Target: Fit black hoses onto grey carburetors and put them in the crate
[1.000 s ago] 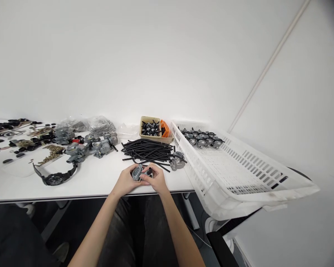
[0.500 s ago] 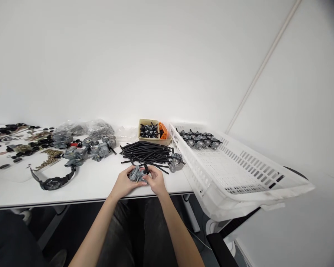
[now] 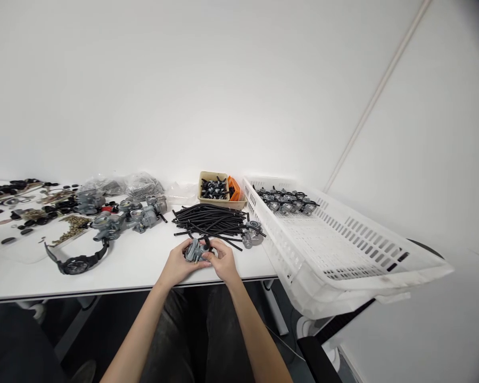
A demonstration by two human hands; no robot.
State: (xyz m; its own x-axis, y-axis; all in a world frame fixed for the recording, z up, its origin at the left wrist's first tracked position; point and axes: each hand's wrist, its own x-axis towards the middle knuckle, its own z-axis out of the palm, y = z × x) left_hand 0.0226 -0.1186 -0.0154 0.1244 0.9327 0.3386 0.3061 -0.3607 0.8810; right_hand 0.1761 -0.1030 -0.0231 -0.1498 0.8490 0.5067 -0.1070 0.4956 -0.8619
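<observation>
Between my two hands is a grey metal carburetor [image 3: 194, 250], held over the table's front edge. My left hand [image 3: 178, 264] is closed around its left side. The fingers of my right hand [image 3: 223, 260] grip its right side, by a short black part [image 3: 206, 243] that stands up from the body. Just beyond my hands lies a pile of black rubber hoses [image 3: 209, 219]. To the right of that pile sits another carburetor [image 3: 252, 234], with a black hose on it.
A white plastic crate [image 3: 323, 282] at the right holds several carburetors [image 3: 287, 201]. Behind the hoses stands a yellow bin [image 3: 214, 174] of small black parts beside an orange basket [image 3: 235, 187]. Leftward are more carburetors [image 3: 107, 225], a black wristwatch [image 3: 77, 265] and brass pieces [image 3: 72, 227].
The short black part at the carburetor has shifted slightly left and stands more upright beside my right fingers. Both hands stay in nearly the same place.
</observation>
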